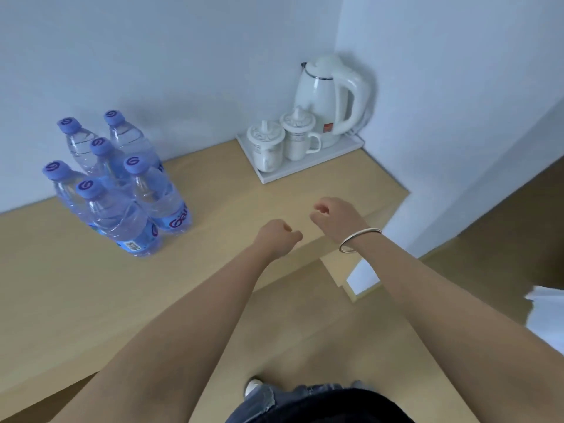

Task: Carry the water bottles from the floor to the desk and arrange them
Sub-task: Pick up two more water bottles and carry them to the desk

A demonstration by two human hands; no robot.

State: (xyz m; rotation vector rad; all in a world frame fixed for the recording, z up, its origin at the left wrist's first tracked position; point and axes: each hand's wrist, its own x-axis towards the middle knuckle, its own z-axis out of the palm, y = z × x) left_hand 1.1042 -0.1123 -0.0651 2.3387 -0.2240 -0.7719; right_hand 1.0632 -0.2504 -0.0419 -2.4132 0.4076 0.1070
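**Water bottles grouped on the tabletop, both hands free**

The water bottles (116, 184), six with purple caps, stand upright in a tight cluster on the left part of the tabletop (61, 300), close to the wall; they look wrapped together as a pack, though the blur leaves that uncertain. The left hand (279, 236) and the right hand (331, 216) hover over the right edge of the tabletop, well apart from the bottles. Both have fingers loosely curled and hold nothing; a bangle (360, 241) sits on the right wrist.

No bottles show on the visible floor (488, 239), so the carrying seems done or nearly so, and arranging is likely the step in hand. To do it well, reach back left and take the bottles low on the body, not by the caps, since tall narrow bottles tip easily. If the wrap is there, open it before separating them. Set them in an even row along the wall, labels forward, and keep them away from the tray (305, 175) holding the kettle (326, 99) and two lidded mugs (282, 145).
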